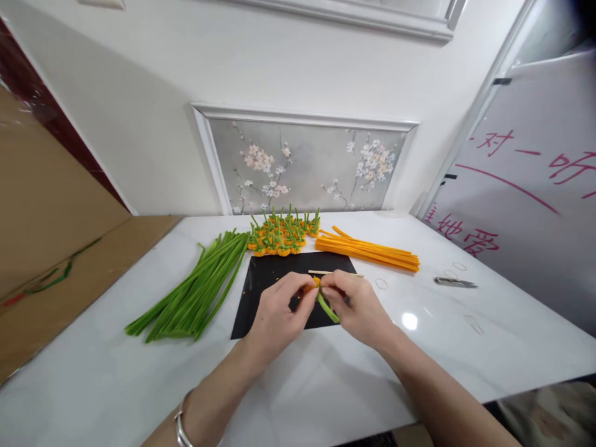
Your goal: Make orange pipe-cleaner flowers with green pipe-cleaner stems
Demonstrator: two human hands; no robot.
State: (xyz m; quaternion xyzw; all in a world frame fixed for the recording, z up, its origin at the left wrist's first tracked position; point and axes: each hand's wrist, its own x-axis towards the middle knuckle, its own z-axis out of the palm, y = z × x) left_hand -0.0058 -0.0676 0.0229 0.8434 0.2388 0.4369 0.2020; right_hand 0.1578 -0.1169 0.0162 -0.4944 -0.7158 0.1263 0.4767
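Over a black mat (251, 304), both hands meet at a small orange fuzzy pipe-cleaner piece (317, 282). My left hand (282, 310) pinches it between thumb and fingers. From the other side, my right hand (361, 304) is closed on a green pipe cleaner (328, 309), which curves down beneath its fingers. Where the green joins the orange, the fingertips hide the detail. Beyond the mat stands a cluster of finished-looking orange pieces with green stems (282, 236). A thin pale stick (333, 272) lies behind my fingers.
Long green pipe cleaners (195, 292) are heaped at the left, and orange pipe cleaners (367, 248) lie bundled at the back right. Nail clippers (454, 282) and loose rubber bands (381, 284) rest on the white table (298, 385). Cardboard (107, 267) borders the left side.
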